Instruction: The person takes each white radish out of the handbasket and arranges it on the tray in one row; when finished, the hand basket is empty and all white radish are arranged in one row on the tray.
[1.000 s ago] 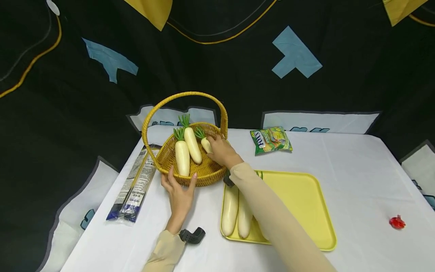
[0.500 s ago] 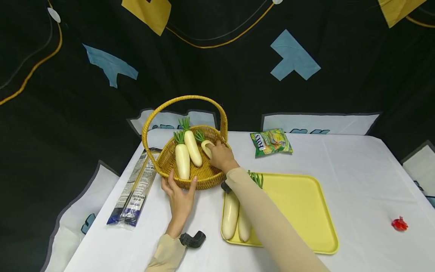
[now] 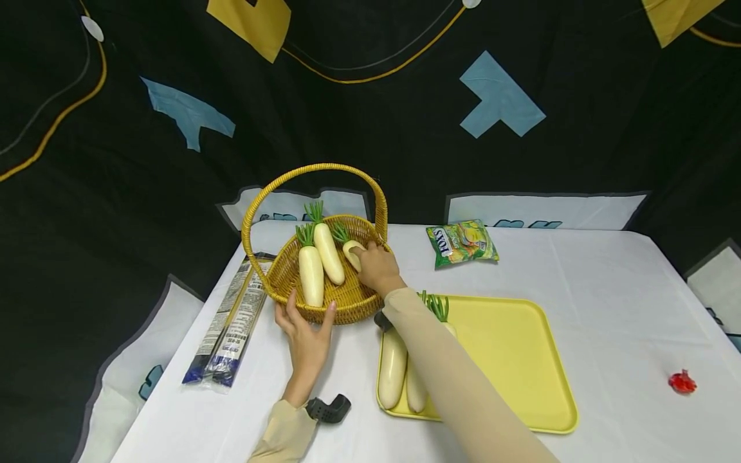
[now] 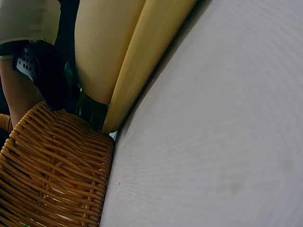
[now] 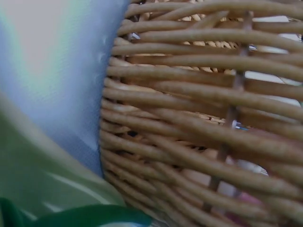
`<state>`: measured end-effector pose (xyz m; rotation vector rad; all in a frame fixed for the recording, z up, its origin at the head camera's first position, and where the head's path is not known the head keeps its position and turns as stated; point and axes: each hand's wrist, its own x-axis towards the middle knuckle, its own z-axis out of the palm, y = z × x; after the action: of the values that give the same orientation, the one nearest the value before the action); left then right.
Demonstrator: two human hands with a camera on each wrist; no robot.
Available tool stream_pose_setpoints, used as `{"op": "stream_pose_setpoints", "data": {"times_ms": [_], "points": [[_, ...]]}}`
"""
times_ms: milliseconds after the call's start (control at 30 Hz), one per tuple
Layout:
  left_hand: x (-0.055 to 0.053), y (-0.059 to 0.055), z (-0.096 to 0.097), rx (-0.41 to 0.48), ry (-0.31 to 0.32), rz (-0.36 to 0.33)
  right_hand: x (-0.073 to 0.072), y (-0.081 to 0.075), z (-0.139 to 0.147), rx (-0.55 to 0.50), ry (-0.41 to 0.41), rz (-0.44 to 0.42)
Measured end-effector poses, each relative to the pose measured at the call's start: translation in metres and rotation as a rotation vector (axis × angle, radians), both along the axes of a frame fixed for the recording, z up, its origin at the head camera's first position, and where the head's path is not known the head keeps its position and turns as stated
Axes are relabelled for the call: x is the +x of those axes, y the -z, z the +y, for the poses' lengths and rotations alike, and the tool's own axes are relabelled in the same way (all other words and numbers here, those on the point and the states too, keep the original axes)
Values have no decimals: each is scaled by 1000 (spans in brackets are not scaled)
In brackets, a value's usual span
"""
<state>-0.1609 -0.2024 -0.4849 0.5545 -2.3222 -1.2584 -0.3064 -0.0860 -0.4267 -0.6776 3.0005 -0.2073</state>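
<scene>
A yellow wicker basket (image 3: 347, 312) with a tall arched handle stands on the table, with two white radishes (image 3: 311, 276) lying in its left and middle part. Inside its right side, my right hand (image 3: 379, 267) holds a smaller, green-topped white radish (image 3: 352, 255), thumb laid on it; the far fingers are hidden. My left hand (image 3: 307, 341) rests against the basket's near side, fingers spread and fairly straight, tips at the rim. Basket weave (image 4: 57, 165) shows beside the tray in the left wrist view. Only the weave (image 5: 199, 94), cloth and tray edge show clearly in the right wrist view.
Right of the basket, a yellow tray (image 3: 509, 360) bears more white radishes (image 3: 392, 373), partly covered by my right sleeve. Two long plastic packets (image 3: 231, 321) lie left of the basket. A green FOX'S bag (image 3: 462, 243) lies behind the tray, a small red object (image 3: 683, 382) far right.
My right hand has shifted slightly down inside the basket, and its thumb now shows on the small radish. My left hand keeps its place at the rim. The whole view has tilted slightly.
</scene>
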Motion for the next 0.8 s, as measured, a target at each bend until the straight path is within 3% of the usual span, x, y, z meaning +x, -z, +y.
{"op": "stream_pose_setpoints", "data": {"times_ms": [467, 800], "points": [[0, -1, 0, -5, -7, 8, -1, -4, 3, -41, -25, -61], [0, 1, 0, -11, -12, 7, -1, -13, 7, -217, -17, -210]]}}
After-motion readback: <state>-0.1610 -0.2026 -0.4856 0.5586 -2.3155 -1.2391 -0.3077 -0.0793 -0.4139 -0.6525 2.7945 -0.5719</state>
